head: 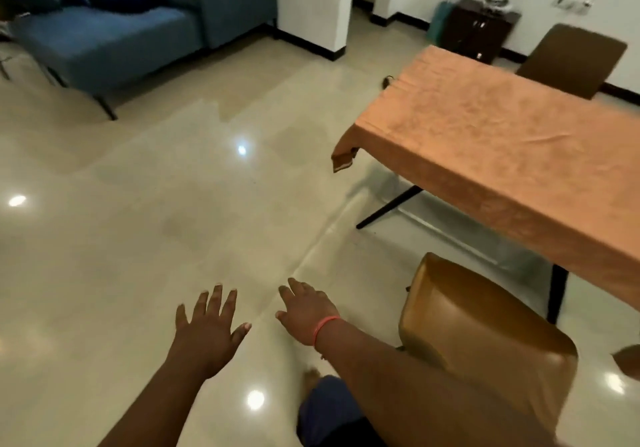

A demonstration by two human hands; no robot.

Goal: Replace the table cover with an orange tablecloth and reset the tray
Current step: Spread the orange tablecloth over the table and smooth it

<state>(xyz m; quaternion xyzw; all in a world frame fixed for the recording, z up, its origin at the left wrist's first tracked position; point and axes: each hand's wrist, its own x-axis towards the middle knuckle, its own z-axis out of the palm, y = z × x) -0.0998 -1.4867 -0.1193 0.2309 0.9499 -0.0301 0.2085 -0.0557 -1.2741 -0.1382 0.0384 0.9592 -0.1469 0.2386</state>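
An orange tablecloth (495,141) lies spread over the table on the right, its near-left corner hanging down past the table edge. Nothing stands on the cloth, and no tray is in view. My left hand (207,329) hovers over the floor at the bottom centre with fingers spread, holding nothing. My right hand (306,309), with an orange band at the wrist, is stretched out beside it, fingers straight and empty. Both hands are well left of the table.
A tan chair (485,335) stands at the table's near side, by my right forearm. A brown chair (571,60) is at the far side. A blue sofa (114,38) sits at the back left, a dark cabinet (479,29) by the far wall. Glossy tiled floor (156,221) lies between.
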